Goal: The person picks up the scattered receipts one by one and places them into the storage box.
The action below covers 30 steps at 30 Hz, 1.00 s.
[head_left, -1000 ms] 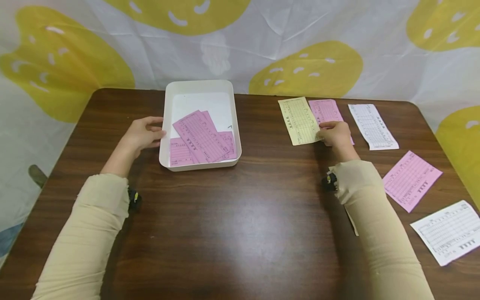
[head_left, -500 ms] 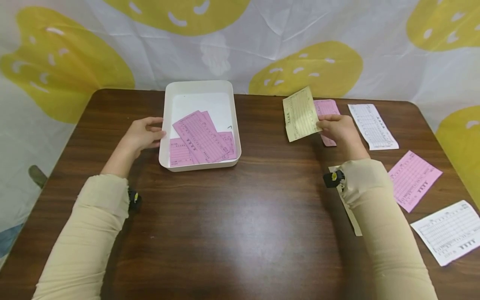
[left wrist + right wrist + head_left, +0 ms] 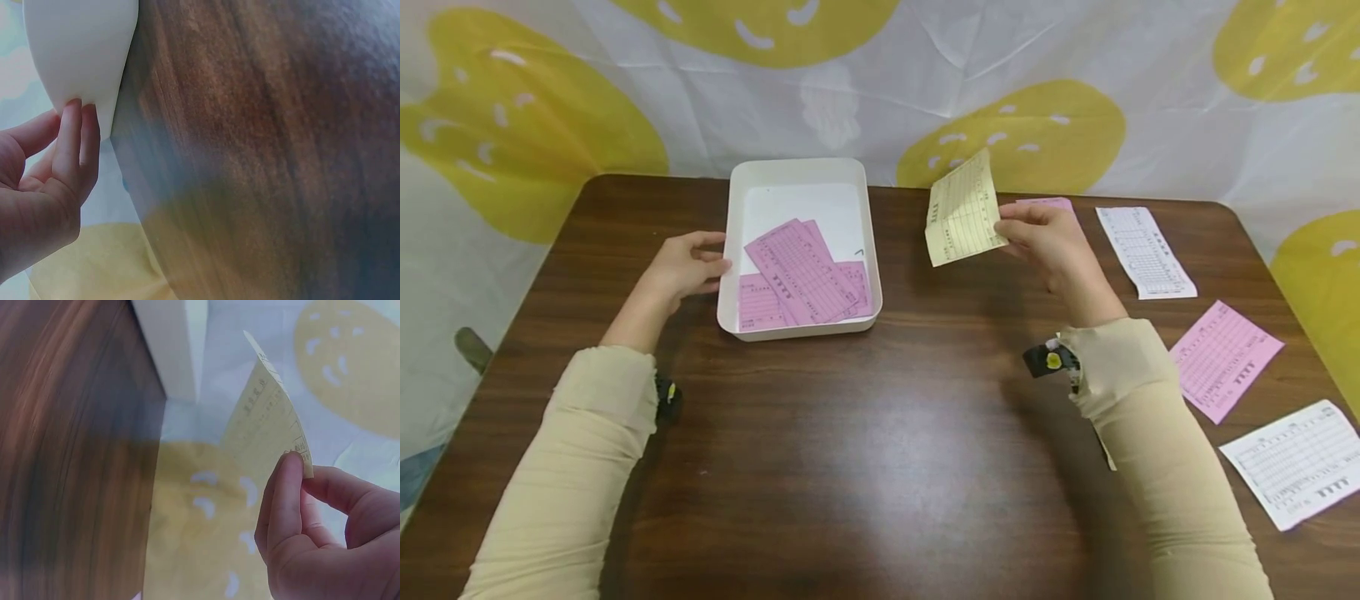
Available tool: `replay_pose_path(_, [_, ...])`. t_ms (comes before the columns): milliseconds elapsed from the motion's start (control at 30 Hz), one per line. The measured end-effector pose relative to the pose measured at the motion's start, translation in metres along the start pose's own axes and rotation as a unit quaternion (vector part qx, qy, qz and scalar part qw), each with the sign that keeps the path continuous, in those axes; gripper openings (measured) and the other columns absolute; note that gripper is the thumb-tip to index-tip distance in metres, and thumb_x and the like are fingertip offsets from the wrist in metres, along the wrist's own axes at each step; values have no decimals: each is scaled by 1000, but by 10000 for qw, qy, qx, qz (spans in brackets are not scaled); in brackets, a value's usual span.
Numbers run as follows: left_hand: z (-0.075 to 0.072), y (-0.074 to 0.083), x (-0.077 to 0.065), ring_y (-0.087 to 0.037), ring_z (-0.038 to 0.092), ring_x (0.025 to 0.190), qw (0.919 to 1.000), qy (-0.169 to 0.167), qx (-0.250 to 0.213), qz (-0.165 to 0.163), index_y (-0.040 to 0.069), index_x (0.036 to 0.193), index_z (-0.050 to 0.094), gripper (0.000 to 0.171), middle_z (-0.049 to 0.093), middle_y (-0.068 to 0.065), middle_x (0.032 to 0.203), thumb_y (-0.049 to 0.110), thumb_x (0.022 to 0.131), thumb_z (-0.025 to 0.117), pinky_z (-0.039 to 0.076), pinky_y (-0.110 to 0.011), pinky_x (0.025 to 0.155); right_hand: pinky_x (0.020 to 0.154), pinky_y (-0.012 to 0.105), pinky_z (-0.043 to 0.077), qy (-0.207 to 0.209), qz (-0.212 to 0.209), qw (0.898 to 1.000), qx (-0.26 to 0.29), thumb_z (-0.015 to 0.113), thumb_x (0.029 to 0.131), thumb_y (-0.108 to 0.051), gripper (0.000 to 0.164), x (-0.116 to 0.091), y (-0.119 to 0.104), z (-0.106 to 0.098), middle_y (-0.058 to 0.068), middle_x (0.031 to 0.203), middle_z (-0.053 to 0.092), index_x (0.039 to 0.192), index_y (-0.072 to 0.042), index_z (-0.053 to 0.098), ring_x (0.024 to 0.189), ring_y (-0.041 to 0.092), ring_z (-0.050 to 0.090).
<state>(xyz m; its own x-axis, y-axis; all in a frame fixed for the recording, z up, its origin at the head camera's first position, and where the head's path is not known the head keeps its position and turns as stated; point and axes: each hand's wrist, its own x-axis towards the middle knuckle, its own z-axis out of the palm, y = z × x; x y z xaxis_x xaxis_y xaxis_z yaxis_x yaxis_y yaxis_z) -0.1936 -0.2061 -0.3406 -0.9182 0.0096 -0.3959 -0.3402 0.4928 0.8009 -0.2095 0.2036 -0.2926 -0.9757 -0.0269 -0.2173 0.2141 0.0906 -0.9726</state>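
My right hand [image 3: 1048,246] pinches a pale yellow printed form [image 3: 962,212] by its right edge, between thumb and fingers. In the right wrist view the yellow slip [image 3: 269,406] stands up bent from the fingertips, over the back of the table. At the left, my left hand [image 3: 681,267] touches the side of a white plastic tray [image 3: 801,333] with its fingertips. The left wrist view shows its fairly straight fingers [image 3: 72,140] against the tray's outer wall [image 3: 81,50]. Several pink forms [image 3: 801,271] lie overlapped inside the tray.
Along the right lie a pink form [image 3: 1045,201] partly behind my right hand, a white form [image 3: 1146,252], another pink form [image 3: 1227,362] and another white form [image 3: 1292,464]. A yellow paper edge [image 3: 1105,450] shows under the right sleeve. A patterned curtain [image 3: 880,100] hangs behind the wooden table [image 3: 865,450].
My right hand has lifted the yellow form off the table and carried it left, uncovering part of the pink form beside it. My left hand and the tray have stayed in place.
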Motion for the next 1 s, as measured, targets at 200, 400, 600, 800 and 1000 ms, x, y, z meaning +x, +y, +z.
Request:
replay_pose_path(200, [1, 0, 1, -34, 49, 124, 10000, 13, 20, -49, 5, 151, 23, 58, 38, -28, 147, 9, 99, 48, 57, -24, 90, 65, 10, 54, -244, 37, 9997, 7, 60, 91, -4, 14, -9, -9, 26, -10, 78, 62, 104, -2, 59, 70, -1, 59])
replay_pose_path(400, [2, -2, 1, -32, 50, 122, 9999, 61, 48, -69, 6, 151, 24, 57, 39, -27, 147, 10, 99, 48, 56, -26, 92, 65, 10, 53, -553, -44, 9984, -59, 59, 92, -3, 7, -16, -11, 46, -10, 77, 61, 96, -9, 59, 71, 0, 56])
replay_pose_path(600, [2, -1, 1, -32, 51, 120, 10000, 46, 48, -17, 5, 151, 24, 57, 40, -28, 146, 10, 99, 48, 57, -21, 86, 67, 10, 54, -765, -149, 9967, -225, 58, 92, -2, 9, -18, -7, 65, -12, 75, 61, 100, -6, 59, 71, -1, 57])
replay_pose_path(800, [2, 0, 0, -30, 52, 118, 10000, 43, 39, 3, 4, 151, 25, 57, 41, -28, 145, 9, 99, 48, 57, -14, 76, 67, 11, 52, -720, -250, 9954, -583, 58, 91, -3, 19, -15, 1, 82, -14, 74, 60, 109, 1, 60, 71, -1, 56])
replay_pose_path(1000, [2, -1, 0, -30, 51, 118, 10000, 31, 6, -3, 4, 151, 25, 57, 40, -29, 145, 9, 99, 48, 57, -13, 75, 68, 16, 52, -795, -396, 9925, -837, 59, 90, -1, 28, -12, 10, 100, -12, 75, 59, 115, 10, 59, 70, 1, 55])
